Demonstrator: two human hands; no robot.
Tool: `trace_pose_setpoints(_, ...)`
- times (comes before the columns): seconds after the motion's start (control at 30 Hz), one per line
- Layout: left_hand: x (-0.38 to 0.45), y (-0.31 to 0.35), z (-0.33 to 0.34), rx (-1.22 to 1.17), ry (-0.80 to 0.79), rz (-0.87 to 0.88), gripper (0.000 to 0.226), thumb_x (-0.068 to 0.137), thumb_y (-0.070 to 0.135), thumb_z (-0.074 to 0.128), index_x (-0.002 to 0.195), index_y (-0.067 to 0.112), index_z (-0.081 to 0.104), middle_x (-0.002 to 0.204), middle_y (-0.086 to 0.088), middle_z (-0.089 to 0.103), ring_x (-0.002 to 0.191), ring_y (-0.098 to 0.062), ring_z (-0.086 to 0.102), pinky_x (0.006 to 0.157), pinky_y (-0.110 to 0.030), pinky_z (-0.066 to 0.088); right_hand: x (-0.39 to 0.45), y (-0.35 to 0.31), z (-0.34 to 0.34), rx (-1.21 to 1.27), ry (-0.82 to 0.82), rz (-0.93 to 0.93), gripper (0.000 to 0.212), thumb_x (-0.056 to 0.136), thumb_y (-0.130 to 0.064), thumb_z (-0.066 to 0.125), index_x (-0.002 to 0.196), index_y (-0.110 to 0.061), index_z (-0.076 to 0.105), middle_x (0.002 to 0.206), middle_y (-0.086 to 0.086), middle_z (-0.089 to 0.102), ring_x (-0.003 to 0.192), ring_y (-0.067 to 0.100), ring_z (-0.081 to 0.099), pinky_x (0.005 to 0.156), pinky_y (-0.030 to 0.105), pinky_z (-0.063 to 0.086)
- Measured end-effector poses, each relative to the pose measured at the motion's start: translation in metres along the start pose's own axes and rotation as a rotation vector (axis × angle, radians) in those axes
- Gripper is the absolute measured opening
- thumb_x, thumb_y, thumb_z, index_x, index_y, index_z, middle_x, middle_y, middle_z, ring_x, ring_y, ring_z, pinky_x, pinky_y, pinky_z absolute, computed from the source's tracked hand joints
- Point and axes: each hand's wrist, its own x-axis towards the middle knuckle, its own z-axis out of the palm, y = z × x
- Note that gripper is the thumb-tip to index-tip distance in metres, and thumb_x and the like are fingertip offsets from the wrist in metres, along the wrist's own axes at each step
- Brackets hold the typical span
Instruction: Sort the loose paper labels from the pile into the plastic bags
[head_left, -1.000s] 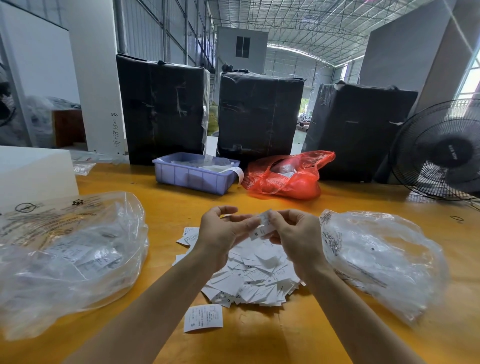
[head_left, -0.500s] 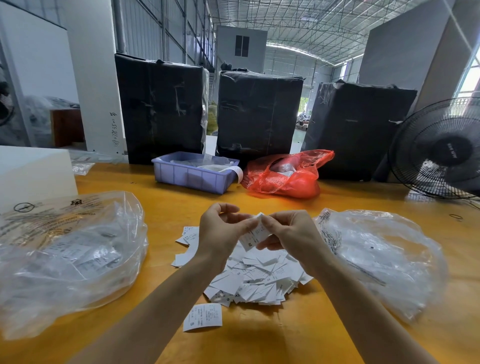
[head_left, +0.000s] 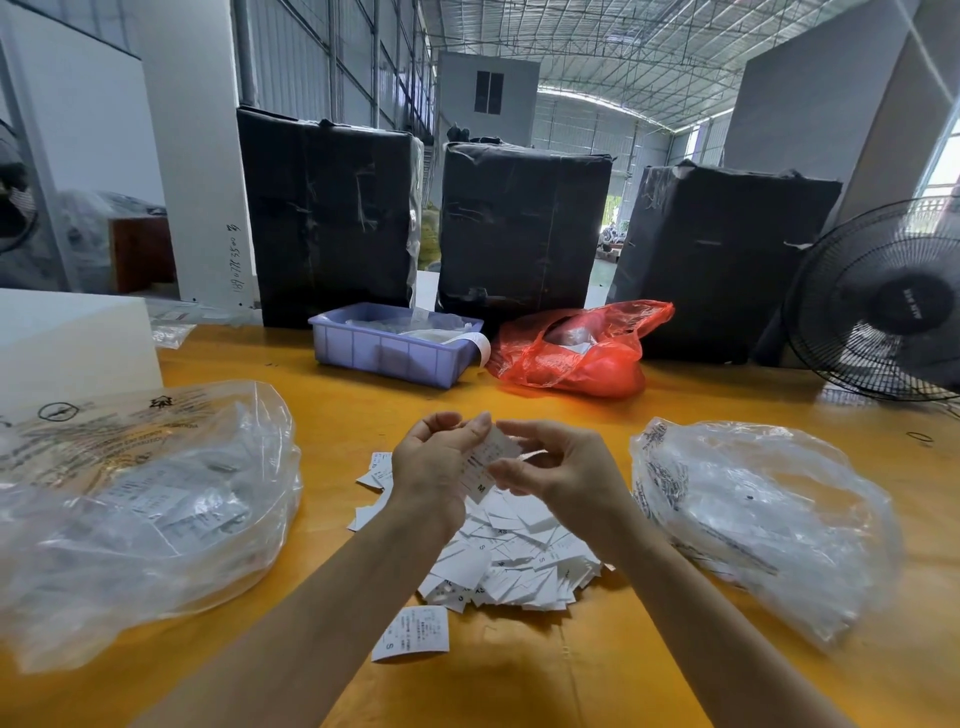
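Looks like the checking step; left hand (head_left: 434, 470) and right hand (head_left: 558, 467) sit close together above the pile (head_left: 511, 561), both pinching one label (head_left: 485, 462) marked M; next it probably needs dropping into the right bag, left bag (head_left: 140, 514) or right bag (head_left: 753, 519), both lying on the yellow surface (head_left: 519, 686); can't tell which takes M.

Warehouse hall — trussed metal roof (head_left: 649, 47), daylight; yellow table (head_left: 519, 410), black-wrapped bales (head_left: 519, 228), fan (head_left: 883, 306) behind.
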Motion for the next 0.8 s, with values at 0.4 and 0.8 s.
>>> trace_pose_setpoints(0.4,0.005,0.018,-0.011,0.611,-0.286,-0.141,0.016,0.067,0.021,0.079,0.077,0.013,0.070,0.067,-0.003,0.072,0.069,-0.014,0.063,0.058,-0.022,0.051,0.004,0.000,-0.020,0.154,0.144,0.208,0.020,0.078,-0.007,0.073,0.097,-0.014,0.069,0.076,0.005,0.070,0.062,0.008,0.059,0.058,0.017,0.046)
trace_pose_setpoints(0.8,0.013,0.064,-0.032,0.754,-0.155,-0.241,0.009,0.075,0.019,0.077,0.078,0.017,0.069,0.066,0.001,0.070,0.047,-0.005,0.050,0.046,-0.016,0.027,0.006,-0.001,-0.035,0.044,0.171,0.285,0.010,0.083,-0.012,0.068,0.093,-0.014,0.067,0.076,-0.002,0.075,0.068,0.012,0.066,0.063,0.026,0.042)
